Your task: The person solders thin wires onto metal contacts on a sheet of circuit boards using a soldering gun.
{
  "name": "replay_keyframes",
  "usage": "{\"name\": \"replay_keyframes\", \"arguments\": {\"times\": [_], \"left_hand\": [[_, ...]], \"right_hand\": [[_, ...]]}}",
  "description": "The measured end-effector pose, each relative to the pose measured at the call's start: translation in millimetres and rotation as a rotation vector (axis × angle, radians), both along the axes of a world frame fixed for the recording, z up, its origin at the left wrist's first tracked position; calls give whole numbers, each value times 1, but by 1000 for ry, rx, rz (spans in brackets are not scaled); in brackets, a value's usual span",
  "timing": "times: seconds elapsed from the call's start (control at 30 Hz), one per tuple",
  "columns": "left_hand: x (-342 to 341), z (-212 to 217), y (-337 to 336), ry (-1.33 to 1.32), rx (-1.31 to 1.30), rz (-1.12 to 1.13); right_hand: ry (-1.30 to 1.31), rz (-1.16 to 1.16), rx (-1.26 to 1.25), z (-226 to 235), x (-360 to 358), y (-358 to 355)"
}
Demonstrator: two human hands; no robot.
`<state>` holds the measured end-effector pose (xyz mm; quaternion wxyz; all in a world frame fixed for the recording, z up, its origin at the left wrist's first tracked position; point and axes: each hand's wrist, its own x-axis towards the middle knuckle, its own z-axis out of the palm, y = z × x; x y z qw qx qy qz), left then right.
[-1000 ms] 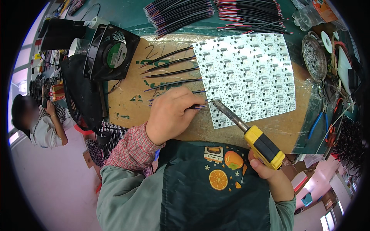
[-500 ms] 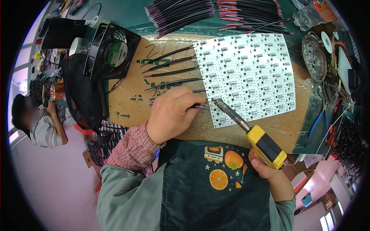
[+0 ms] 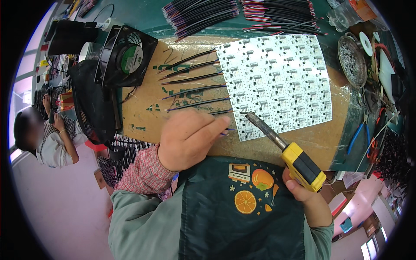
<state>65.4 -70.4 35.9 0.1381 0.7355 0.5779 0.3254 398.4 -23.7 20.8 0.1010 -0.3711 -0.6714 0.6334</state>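
My left hand [image 3: 186, 138] is closed in a pinch just left of the white circuit board panel [image 3: 277, 86]. Thin wire ends, one of them blue [image 3: 229, 129], stick out past its fingertips; the rest of those wires is hidden in the hand. Several black cables [image 3: 195, 81] run leftward from the panel's left edge, their free ends lying on the cardboard. A yellow-and-black soldering iron [image 3: 300, 164] is gripped in my right hand [image 3: 299, 190]. Its tip is over the panel's lower left part, close to the edge; whether it touches cannot be told.
Under the panel lies a cardboard sheet [image 3: 145, 110]. At left stands a black fan [image 3: 125, 58]. Cable bundles [image 3: 201, 17] lie at the back. A round metal tin [image 3: 352, 60], blue-handled pliers [image 3: 358, 138] and a clear bottle [image 3: 346, 17] are at right. A co-worker [image 3: 54, 134] sits far left.
My left hand has drawn back down and left from the panel edge, uncovering another cable there. The soldering iron has shifted slightly right and down.
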Motion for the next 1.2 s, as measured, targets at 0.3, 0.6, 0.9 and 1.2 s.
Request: {"name": "replay_keyframes", "arguments": {"times": [0.3,0.6,0.9,1.2], "left_hand": [[12,-26,-8,-4,-174,41],[16,-32,-5,3,-170,81],[18,-28,-4,-4,-205,101],[19,-24,-2,-7,-251,123]], "right_hand": [[72,12,-50,-7,8,-5],[118,-31,26,-12,3,-9],[73,38,141,-10,3,-7],[78,24,-13,-10,7,-7]]}}
